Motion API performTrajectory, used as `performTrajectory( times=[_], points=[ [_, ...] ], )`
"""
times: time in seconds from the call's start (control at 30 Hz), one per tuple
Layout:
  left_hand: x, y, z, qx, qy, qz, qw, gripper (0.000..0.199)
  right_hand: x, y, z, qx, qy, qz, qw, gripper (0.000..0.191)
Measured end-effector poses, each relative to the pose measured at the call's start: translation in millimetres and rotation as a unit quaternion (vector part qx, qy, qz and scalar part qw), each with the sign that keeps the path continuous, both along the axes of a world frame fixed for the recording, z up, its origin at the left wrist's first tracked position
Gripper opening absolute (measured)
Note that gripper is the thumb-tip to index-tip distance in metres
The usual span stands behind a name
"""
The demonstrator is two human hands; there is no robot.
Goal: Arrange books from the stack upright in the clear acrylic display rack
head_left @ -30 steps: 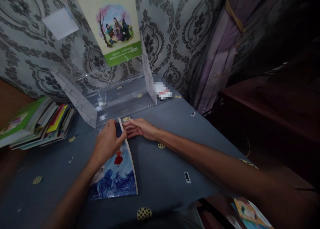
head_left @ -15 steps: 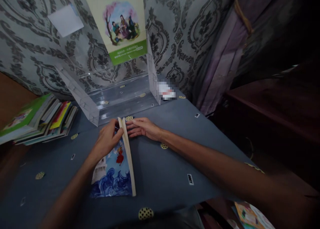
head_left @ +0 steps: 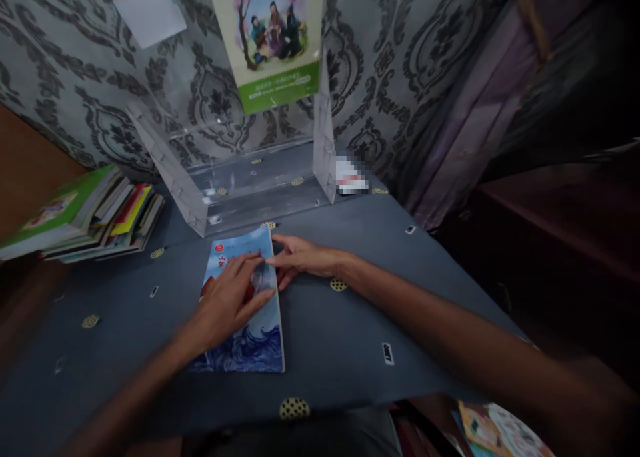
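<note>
A thin blue picture book [head_left: 250,347] lies closed on the cloth-covered table, its cover showing waves and red lettering. My left hand [head_left: 230,297] rests flat across the middle of the cover with its fingers stretched out, hiding part of the picture. At the book's right edge is my right hand [head_left: 305,257], fingers apart, a fingertip touching the cover's margin. Just behind the book stands a clear acrylic rack [head_left: 260,210] with upright side panels.
A stack of books [head_left: 100,214] lies at the left. A green-edged book or poster [head_left: 280,57] stands upright behind the rack. Near the rack's right side sits a blurred white item [head_left: 350,177]. The table's right edge borders a dark area; colourful papers [head_left: 500,430] lie lower down.
The book has gone from partly open, with its pages raised at the right, to lying closed. My left hand has shifted from its top edge onto the cover. The view has moved slightly.
</note>
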State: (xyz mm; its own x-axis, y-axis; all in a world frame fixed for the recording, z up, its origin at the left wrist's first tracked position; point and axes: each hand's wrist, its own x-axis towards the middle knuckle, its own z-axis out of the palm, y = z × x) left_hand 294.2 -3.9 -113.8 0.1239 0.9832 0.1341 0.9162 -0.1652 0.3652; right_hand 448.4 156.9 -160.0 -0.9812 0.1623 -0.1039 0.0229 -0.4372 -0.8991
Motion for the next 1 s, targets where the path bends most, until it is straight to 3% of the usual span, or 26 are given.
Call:
performTrajectory(
  times=[0.2,0.33,0.43,0.57,0.7,0.87,1.0],
  points=[
    [12.0,-40.6,-9.2,-0.007,0.017,-0.008,1.000,0.072,-5.5,-4.0,-5.6,-0.036,0.015,-0.069,0.997,0.051],
    [17.4,-37.6,3.1,0.003,-0.018,0.054,0.998,0.062,-5.9,-9.7,-3.3,-0.088,0.053,-0.051,0.993,0.044],
    [12.8,-36.1,14.6,-0.005,-0.060,0.089,0.994,0.058,-6.1,-18.6,-3.1,-0.110,0.079,-0.042,0.990,0.058],
    [-0.6,-50.1,22.3,-0.063,-0.091,0.019,0.994,0.080,-6.3,-29.4,-6.2,-0.096,0.073,-0.035,0.992,0.083],
    [-6.3,-68.1,14.4,-0.104,-0.085,-0.062,0.989,0.108,-6.7,-32.0,-9.5,-0.080,0.057,0.007,0.995,0.092],
    [1.3,-76.2,-10.4,-0.042,-0.020,-0.057,0.997,0.090,-7.6,-32.3,-13.7,-0.064,0.051,-0.018,0.997,0.087],
    [2.2,-74.3,-17.4,0.006,-0.024,-0.040,0.999,0.075,-9.5,-31.3,-17.0,-0.044,0.046,-0.063,0.996,0.081]
  ],
)
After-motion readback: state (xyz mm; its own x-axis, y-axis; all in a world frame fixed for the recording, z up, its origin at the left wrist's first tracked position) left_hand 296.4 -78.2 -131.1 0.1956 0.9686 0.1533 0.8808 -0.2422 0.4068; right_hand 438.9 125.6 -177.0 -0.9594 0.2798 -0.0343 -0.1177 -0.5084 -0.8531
